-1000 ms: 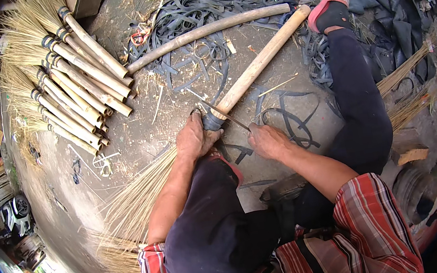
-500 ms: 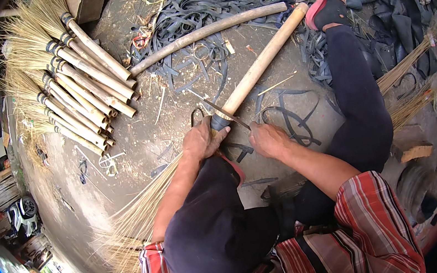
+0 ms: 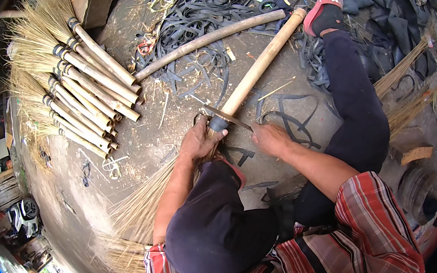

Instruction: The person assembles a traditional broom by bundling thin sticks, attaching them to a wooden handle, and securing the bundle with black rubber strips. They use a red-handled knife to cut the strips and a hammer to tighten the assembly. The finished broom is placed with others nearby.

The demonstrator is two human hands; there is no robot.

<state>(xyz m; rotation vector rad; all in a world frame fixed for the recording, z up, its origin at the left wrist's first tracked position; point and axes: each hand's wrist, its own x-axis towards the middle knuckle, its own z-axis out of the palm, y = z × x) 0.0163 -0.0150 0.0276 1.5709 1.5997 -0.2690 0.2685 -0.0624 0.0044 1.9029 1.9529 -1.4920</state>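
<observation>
My left hand (image 3: 198,141) is closed round a broom (image 3: 261,66) at its black rubber binding (image 3: 218,124), where the pale wooden handle meets the bristles. From there the handle slants up to the right toward my foot, while the straw bristles (image 3: 146,198) fan out under my left forearm. My right hand (image 3: 271,139) grips a knife (image 3: 234,119), its grip hidden inside the fingers. The narrow dark blade lies across the handle, just above the binding. A small dark loop shows beside my left fingers.
A row of finished-looking brooms (image 3: 93,81) lies at the upper left. Beyond the handle are a tangle of black rubber strips (image 3: 196,14) and a long curved stick (image 3: 210,37). My outstretched leg (image 3: 354,78) bounds the right side, with straw bundles (image 3: 404,68) past it.
The blade has shifted slightly at the upper edge of the binding, and its angle differs a little. Both hands keep their grips; the whole view has shifted slightly.
</observation>
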